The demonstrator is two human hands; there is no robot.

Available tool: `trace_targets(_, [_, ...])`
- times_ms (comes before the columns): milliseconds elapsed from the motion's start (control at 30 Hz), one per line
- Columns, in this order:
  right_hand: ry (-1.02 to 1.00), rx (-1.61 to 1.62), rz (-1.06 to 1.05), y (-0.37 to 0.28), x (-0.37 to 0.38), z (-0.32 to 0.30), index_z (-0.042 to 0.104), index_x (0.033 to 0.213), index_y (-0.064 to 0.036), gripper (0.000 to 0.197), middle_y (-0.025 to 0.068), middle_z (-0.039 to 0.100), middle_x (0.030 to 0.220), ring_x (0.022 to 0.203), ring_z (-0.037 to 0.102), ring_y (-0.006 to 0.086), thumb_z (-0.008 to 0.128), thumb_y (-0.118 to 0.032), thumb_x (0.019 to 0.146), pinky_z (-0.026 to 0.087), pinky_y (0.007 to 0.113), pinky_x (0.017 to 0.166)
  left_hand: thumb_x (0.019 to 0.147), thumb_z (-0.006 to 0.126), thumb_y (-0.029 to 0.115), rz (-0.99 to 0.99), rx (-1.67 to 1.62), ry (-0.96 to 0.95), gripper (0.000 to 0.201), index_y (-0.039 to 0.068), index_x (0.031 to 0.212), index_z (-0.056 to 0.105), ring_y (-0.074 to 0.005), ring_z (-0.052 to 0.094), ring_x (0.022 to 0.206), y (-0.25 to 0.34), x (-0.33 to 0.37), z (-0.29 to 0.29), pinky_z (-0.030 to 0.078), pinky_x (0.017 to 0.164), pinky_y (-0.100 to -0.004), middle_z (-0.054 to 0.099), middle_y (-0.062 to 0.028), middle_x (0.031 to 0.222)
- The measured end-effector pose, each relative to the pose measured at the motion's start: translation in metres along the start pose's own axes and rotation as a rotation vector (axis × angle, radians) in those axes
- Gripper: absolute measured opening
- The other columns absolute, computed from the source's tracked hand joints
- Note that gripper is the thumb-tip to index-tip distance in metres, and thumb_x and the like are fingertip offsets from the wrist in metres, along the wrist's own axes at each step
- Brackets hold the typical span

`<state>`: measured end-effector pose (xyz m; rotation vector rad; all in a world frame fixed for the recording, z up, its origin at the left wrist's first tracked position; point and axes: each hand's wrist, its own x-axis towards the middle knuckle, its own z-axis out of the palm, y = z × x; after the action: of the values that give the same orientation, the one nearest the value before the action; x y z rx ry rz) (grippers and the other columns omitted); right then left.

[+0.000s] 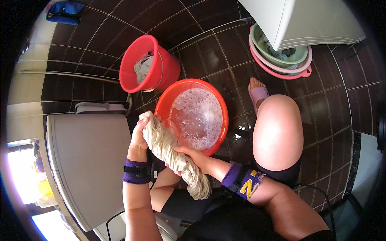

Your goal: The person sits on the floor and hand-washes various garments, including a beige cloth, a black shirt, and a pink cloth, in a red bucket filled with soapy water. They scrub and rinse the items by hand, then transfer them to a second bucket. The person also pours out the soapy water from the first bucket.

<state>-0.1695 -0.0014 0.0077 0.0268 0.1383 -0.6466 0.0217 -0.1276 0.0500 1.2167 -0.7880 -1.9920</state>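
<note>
A twisted length of off-white wet cloth (167,146) stretches slantwise between my two hands. My left hand (140,134) is closed round its upper end, beside the rim of an orange-red basin (224,106). Round the middle of the cloth my right hand (193,158) is wrapped, and the lower end hangs past it toward my lap. Foamy water (197,116) fills the basin, which stands on the floor just beyond my hands. Some of my fingers are hidden behind the cloth. Both wrists wear purple bands.
Behind the basin, a pink bucket (171,66) holds light cloth (143,68). At the far right, a green basin (295,60) with cloth in water sits in a pink one (277,72), under a white cabinet-like unit (313,20). A pale box-like appliance (88,160) stands left. Dark floor tiles look wet.
</note>
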Motion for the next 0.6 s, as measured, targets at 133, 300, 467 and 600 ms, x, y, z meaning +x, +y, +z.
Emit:
trace_targets(133, [-0.002, -0.272, -0.198, -0.001, -0.001, 0.008, 0.054, 0.111, -0.0025, 0.045, 0.0057, 0.06, 0.076, 0.052, 0.057, 0.0127, 0.064, -0.038, 0.085, 0.047, 0.024, 0.045, 0.078, 0.063, 0.018, -0.064, 0.114, 0.143, 0.022, 0.004, 0.094, 0.06, -0.0237, 0.061, 0.082, 0.006, 0.001, 0.007, 0.05, 0.078, -0.0366, 0.063, -0.0105, 0.087])
trace_targets(300, [0.109, -0.737, -0.477, 0.0, 0.013, 0.007, 0.05, 0.118, 0.003, 0.061, 0.009, 0.062, 0.094, 0.087, 0.061, 0.0202, 0.073, -0.037, 0.078, 0.05, 0.033, 0.078, 0.074, 0.061, 0.002, -0.14, 0.403, 0.277, 0.022, 0.002, 0.096, 0.062, -0.0215, 0.062, 0.076, 0.005, 0.004, 0.041, 0.051, 0.072, -0.0347, 0.064, -0.0092, 0.086])
trace_targets(467, [0.265, -1.0, -0.143, -0.002, 0.006, 0.012, 0.051, 0.117, 0.0077, 0.067, 0.0208, 0.063, 0.104, 0.098, 0.062, 0.0284, 0.07, -0.042, 0.076, 0.047, 0.038, 0.087, 0.072, 0.061, 0.008, -0.066, 1.032, 0.248, 0.028, -0.002, 0.097, 0.066, -0.0209, 0.065, 0.079, -0.023, 0.014, 0.029, 0.051, 0.074, -0.0317, 0.068, -0.0124, 0.086])
trace_targets(600, [0.429, -1.11, -0.265, 0.011, 0.02, -0.017, 0.048, 0.117, 0.0081, 0.07, 0.027, 0.063, 0.103, 0.101, 0.061, 0.0369, 0.068, -0.043, 0.074, 0.047, 0.043, 0.085, 0.072, 0.062, 0.019, -0.099, 1.565, 0.298, 0.038, 0.003, 0.107, 0.065, -0.0354, 0.065, 0.088, -0.03, 0.028, 0.075, 0.051, 0.08, -0.0407, 0.066, -0.0239, 0.09])
